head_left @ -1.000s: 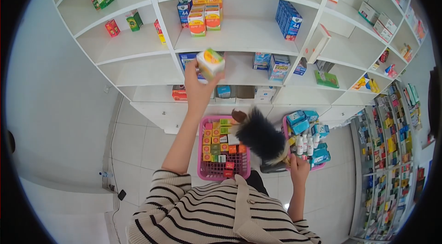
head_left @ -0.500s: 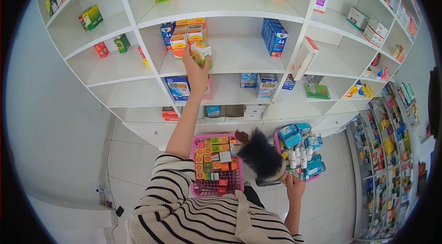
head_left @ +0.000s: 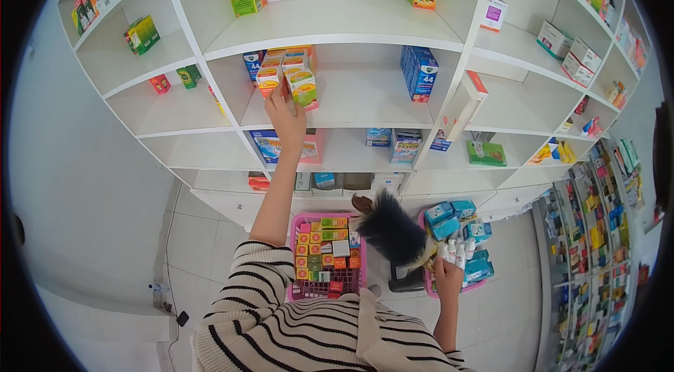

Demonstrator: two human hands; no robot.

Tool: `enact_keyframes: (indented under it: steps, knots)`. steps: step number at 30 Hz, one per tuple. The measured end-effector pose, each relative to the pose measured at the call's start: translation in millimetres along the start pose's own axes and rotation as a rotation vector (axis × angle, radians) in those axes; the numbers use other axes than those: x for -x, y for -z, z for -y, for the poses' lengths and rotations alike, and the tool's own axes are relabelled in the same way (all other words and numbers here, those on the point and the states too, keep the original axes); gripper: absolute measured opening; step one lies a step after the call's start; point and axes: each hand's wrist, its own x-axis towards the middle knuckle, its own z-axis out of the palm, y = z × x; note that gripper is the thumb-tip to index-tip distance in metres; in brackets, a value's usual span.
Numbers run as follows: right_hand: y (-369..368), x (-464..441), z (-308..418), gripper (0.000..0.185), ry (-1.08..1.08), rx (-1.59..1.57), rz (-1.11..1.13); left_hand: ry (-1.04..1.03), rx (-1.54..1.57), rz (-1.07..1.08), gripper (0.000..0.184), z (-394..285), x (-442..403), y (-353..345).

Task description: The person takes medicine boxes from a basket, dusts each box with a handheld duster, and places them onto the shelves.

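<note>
On the middle shelf my left hand (head_left: 286, 118) reaches up to a green and yellow box (head_left: 302, 88). Its fingertips touch the front of the box and of the orange and white boxes (head_left: 269, 80) beside it; whether they still grip the green one is unclear. Low on the right, my right hand (head_left: 448, 276) is closed around the handle end of a dark feather duster (head_left: 393, 229), whose feathers hang between two pink baskets. The left basket (head_left: 292, 292) holds many small boxes. White bottles (head_left: 460, 254) and blue packs (head_left: 444, 218) fill the right basket (head_left: 430, 288).
White shelves (head_left: 337, 42) span the front, with blue boxes (head_left: 419, 73) on the right of the middle shelf. Below are blue packs (head_left: 405, 146) and a green box (head_left: 486, 153). A rack of goods (head_left: 597, 231) stands at the far right.
My left hand has brought the green and yellow box up onto the middle shelf, beside the orange and white ones. My right hand still holds the duster near the right basket.
</note>
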Motion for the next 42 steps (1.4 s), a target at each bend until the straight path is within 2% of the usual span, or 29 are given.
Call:
enact_keyframes:
  steps: [4, 6, 7, 11, 13, 17, 19, 22, 25, 26, 28, 29, 31, 32, 35, 36, 39, 42]
  knots:
    - [-4.3, -17.9, -1.5, 0.039, 0.017, 0.001, 0.04, -0.056, 0.023, -0.024, 0.062, -23.8, 5.2, -7.7]
    - [-11.7, -28.1, -6.6, 0.039, 0.008, -0.028, 0.073, -0.215, -0.215, 0.036, 0.066, -36.0, 1.1, -8.4]
    - [-13.6, -32.5, -7.6, 0.04, -0.012, -0.056, 0.097, -0.229, -0.231, 0.022, 0.068, -33.1, -0.8, -13.6]
    - [-17.1, -43.0, -2.7, 0.04, -0.034, -0.072, 0.144, -0.212, -0.275, -0.013, 0.069, -23.6, -6.9, -20.1]
    - [-12.9, -48.1, 2.1, 0.04, 0.01, -0.058, 0.169, -0.179, -0.482, -0.097, 0.068, -25.6, -8.8, -20.6]
    - [-17.4, -58.7, -12.7, 0.04, 0.02, -0.04, 0.202, -0.127, -0.533, -0.162, 0.066, -15.6, -9.8, -23.5]
    - [-18.6, -66.1, -14.7, 0.04, 0.009, -0.08, 0.21, -0.123, -0.198, -0.049, 0.064, -0.8, -12.1, -26.8]
    - [-25.5, -77.3, -16.6, 0.04, 0.069, -0.099, 0.195, -0.011, -0.104, -0.023, 0.064, -7.9, -11.6, -28.2]
    - [-28.6, -83.7, -7.6, 0.04, 0.035, -0.091, 0.242, 0.107, -0.081, -0.002, 0.07, -14.3, -12.4, -26.3]
    - [-32.9, -83.0, -9.9, 0.04, 0.011, -0.089, 0.261, 0.117, -0.095, 0.023, 0.07, -11.1, -12.5, -26.3]
    - [-39.5, -80.5, -20.8, 0.04, 0.048, -0.014, 0.269, -0.001, -0.066, -0.092, 0.067, -5.9, -7.8, -28.6]
    - [-41.7, -77.9, -23.4, 0.041, 0.046, -0.008, 0.266, 0.032, -0.074, -0.056, 0.067, -6.0, -2.6, -24.0]
    - [-41.2, -68.9, -20.9, 0.042, -0.01, 0.007, 0.292, -0.138, -0.068, -0.029, 0.06, -4.9, 18.8, -8.4]
    - [-40.1, -64.2, -17.9, 0.043, -0.055, 0.01, 0.305, -0.106, -0.066, 0.006, 0.06, -3.4, 41.9, -1.1]
    - [-46.8, -43.2, -25.0, 0.041, -0.127, -0.106, 0.261, -0.198, -0.058, 0.126, 0.044, 0.1, 108.6, 28.9]
    - [-47.6, -35.4, -21.7, 0.041, -0.142, -0.099, 0.262, -0.142, -0.018, 0.239, 0.04, 7.8, 137.9, 39.0]
    - [-52.7, -9.5, -25.6, 0.033, -0.436, -0.326, 0.431, 0.08, 0.05, 0.575, 0.028, 40.5, 225.1, 81.0]
    - [-69.8, 21.4, -12.7, 0.031, -0.45, -0.236, 0.358, 0.205, -0.018, 0.81, 0.024, 92.3, 312.0, 116.6]
